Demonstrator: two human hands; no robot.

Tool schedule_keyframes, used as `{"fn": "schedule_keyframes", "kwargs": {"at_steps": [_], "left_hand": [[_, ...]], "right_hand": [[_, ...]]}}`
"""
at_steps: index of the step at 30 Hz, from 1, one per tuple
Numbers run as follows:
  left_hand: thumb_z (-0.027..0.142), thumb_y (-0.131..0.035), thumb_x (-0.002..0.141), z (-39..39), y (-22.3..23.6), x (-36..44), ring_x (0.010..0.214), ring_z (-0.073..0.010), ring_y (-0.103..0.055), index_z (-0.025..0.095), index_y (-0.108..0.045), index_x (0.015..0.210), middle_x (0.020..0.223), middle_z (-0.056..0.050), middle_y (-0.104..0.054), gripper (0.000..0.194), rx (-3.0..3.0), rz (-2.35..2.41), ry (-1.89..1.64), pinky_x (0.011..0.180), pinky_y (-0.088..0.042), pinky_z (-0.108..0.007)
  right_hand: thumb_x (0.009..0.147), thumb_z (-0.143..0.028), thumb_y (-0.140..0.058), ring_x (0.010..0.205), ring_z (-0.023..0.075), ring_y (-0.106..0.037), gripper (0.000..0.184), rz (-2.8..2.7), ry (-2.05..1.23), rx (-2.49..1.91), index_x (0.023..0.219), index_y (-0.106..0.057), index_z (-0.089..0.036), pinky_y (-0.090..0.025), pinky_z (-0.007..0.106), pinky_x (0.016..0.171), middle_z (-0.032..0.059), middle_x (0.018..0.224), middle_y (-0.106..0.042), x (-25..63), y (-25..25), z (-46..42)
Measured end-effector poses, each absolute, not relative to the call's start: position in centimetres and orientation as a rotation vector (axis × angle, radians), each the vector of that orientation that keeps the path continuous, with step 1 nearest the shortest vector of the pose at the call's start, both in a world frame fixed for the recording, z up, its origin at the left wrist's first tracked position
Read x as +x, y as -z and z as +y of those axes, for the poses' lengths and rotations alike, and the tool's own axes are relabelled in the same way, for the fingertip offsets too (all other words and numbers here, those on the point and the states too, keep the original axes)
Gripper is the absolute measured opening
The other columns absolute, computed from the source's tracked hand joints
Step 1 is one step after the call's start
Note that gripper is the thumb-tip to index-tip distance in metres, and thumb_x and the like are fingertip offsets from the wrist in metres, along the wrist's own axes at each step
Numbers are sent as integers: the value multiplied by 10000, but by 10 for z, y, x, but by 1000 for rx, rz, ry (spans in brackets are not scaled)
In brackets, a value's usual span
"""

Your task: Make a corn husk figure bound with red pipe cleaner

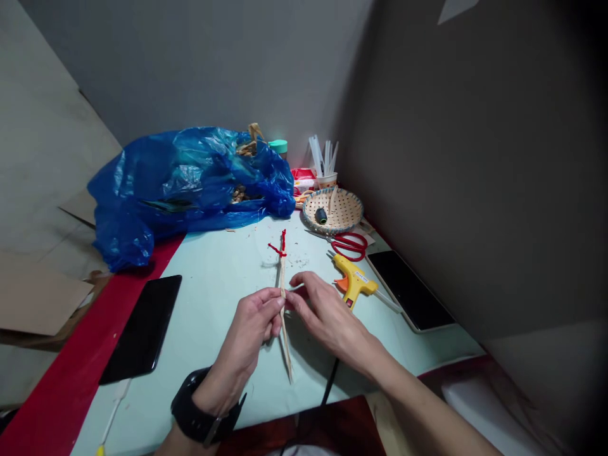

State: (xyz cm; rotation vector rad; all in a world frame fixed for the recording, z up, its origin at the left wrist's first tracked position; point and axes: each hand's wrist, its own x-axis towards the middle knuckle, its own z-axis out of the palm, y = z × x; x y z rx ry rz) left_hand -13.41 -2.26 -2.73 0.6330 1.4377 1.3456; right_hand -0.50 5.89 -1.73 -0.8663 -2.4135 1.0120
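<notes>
A thin, straw-coloured fibre strip (284, 329) runs upright between my hands, its lower end split and frayed. Red fuzzy cord (284, 244) is fastened at its top, one piece sticking out to the left. My left hand (256, 320), with a black watch on the wrist, pinches the strip midway between thumb and fingers. From the other side, my right hand (320, 310) meets it with curled fingers, thumb and index tip at the strip beside the left fingertips. The exact contact of the right fingers is partly hidden.
A blue plastic bag (190, 177) of dry plant material fills the back left. On the right are a woven basket (344, 212) with a dark thread spool, red-handled scissors (349, 246), a yellow glue gun (354, 278) and a tablet (411, 291). A black phone (142, 329) lies left.
</notes>
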Motion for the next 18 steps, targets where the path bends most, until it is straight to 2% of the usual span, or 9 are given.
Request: {"fn": "schedule_keyframes", "kwargs": {"at_steps": [4, 10, 13, 18], "left_hand": [[355, -586, 812, -24, 32, -135, 415, -56, -328, 130, -589, 981, 466, 68, -457, 282, 678, 1460, -1319, 430, -186, -176], [334, -514, 873, -30, 32, -137, 422, -74, -390, 206, -452, 1093, 504, 86, -490, 262, 806, 1453, -1265, 430, -237, -167], [353, -463, 899, -32, 28, -139, 398, -90, -399, 212, -458, 1062, 469, 84, -495, 216, 880, 1532, -1174, 423, -260, -183], [363, -492, 878, -35, 18, -146, 410, -82, -401, 195, -541, 871, 631, 6, -646, 174, 1025, 1747, -1104, 427, -288, -210]], "right_hand": [[1016, -398, -297, 768, 151, -555, 330, -2420, -1369, -792, 938, -543, -191, -385, 269, 697, 19, 820, -602, -13, 27, 62], [1007, -384, -330, 682, 134, -477, 323, -2421, -1262, -867, 816, -515, -202, -305, 257, 642, -25, 689, -518, -13, 34, 61], [1005, -366, -337, 623, 119, -421, 340, -2442, -1203, -856, 747, -482, -199, -269, 255, 616, -41, 631, -462, -11, 34, 60], [984, -333, -388, 582, 107, -374, 344, -2420, -1178, -856, 684, -475, -189, -250, 250, 584, -45, 596, -426, -8, 34, 62]]}}
